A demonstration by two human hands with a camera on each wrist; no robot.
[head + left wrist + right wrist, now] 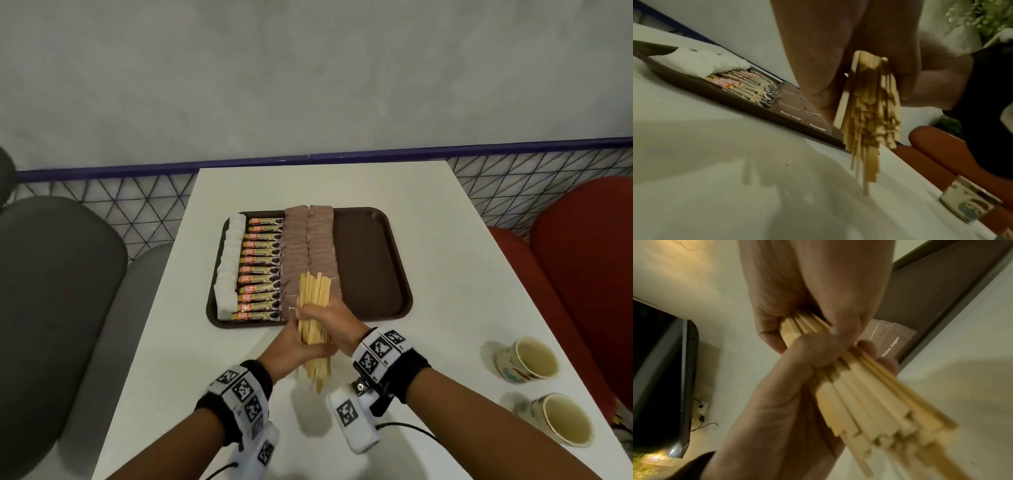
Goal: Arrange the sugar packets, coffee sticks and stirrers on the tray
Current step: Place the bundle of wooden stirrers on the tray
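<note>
Both hands hold one thick bundle of wooden stirrers (314, 308) upright over the near edge of the brown tray (373, 260). My left hand (294, 342) wraps the bundle from the left and my right hand (330, 317) grips it from the right, just above. On the tray lie a column of white sugar packets (229, 267), a column of coffee sticks (263, 270) and two columns of brown sugar packets (308, 246). The left wrist view shows the stirrers' (869, 113) uneven lower ends hanging just above the table. In the right wrist view the stirrers (869, 402) fan out below both hands.
The right third of the tray is bare. Two paper cups (529, 359) (558, 421) stand near the table's right edge. A red seat (582, 257) is to the right, a grey seat (51, 291) to the left. A wall rises just beyond the white table (445, 274).
</note>
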